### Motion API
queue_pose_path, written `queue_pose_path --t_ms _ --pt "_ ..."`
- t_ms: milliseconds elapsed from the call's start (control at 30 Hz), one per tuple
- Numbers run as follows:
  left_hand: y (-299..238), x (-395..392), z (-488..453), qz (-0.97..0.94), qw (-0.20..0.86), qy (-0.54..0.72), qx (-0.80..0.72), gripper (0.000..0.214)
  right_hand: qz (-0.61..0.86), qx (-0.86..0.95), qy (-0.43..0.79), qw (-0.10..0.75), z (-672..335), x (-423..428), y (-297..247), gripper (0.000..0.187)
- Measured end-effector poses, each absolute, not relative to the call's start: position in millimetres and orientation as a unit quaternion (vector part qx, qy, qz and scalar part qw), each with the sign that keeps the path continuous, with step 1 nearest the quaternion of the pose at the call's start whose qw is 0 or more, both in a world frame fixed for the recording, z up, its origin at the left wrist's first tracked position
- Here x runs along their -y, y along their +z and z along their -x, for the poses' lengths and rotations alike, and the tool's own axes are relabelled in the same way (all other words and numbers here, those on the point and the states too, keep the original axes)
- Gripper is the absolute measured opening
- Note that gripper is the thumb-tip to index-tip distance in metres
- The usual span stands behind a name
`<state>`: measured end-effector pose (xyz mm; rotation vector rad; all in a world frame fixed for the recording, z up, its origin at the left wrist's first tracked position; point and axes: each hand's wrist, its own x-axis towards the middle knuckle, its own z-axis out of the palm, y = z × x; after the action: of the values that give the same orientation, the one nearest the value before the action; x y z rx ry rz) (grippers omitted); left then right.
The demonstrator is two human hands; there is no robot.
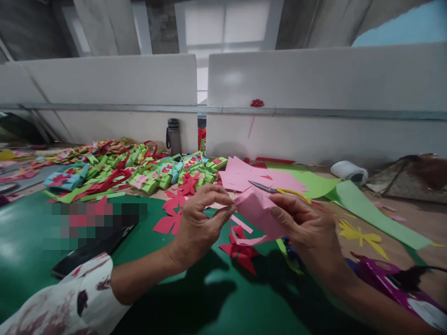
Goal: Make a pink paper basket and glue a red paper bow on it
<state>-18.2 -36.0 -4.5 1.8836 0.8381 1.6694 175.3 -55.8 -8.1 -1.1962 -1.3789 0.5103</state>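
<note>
Between both hands, above the green mat (181, 298), is a small pink paper bag (257, 211) with a thin strip curving below it. My left hand (200, 223) pinches its left edge between thumb and fingers. At the bag's right side, my right hand (307, 228) grips it with the thumb on the near face. Beneath it a red paper flower (240, 251) lies on the mat. More red flower cutouts (171, 219) are beside my left hand. Just past my right fingers are yellow-handled scissors (268, 187), resting on pink sheets (244, 173).
A pile of green paper bags (150, 179) fills the back left, near a grey bottle (173, 137). A phone (94, 246) lies left. To the right are a yellow butterfly cutout (361, 236), green sheets (379, 211), a white roll (349, 172) and a purple corded tool (380, 279).
</note>
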Motion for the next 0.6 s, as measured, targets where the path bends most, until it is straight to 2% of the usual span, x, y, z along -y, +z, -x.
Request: queue_pose_path --t_ms 133,400,600 --pt "-3.4 35.3 16.8 -0.678 0.272 0.612 -0.304 0.005 0.499 0.598 0.229 0.584 -173.6 58.4 -8.4 0.022" --pt "1.5 39.9 15.1 -0.661 0.377 0.563 -0.321 0.008 0.504 0.651 0.212 0.526 -170.7 56.6 -18.2 0.023" --pt "-2.9 40.0 16.5 -0.633 0.441 0.529 -0.353 0.005 0.526 0.691 0.012 0.495 -177.5 57.6 -26.7 0.026"
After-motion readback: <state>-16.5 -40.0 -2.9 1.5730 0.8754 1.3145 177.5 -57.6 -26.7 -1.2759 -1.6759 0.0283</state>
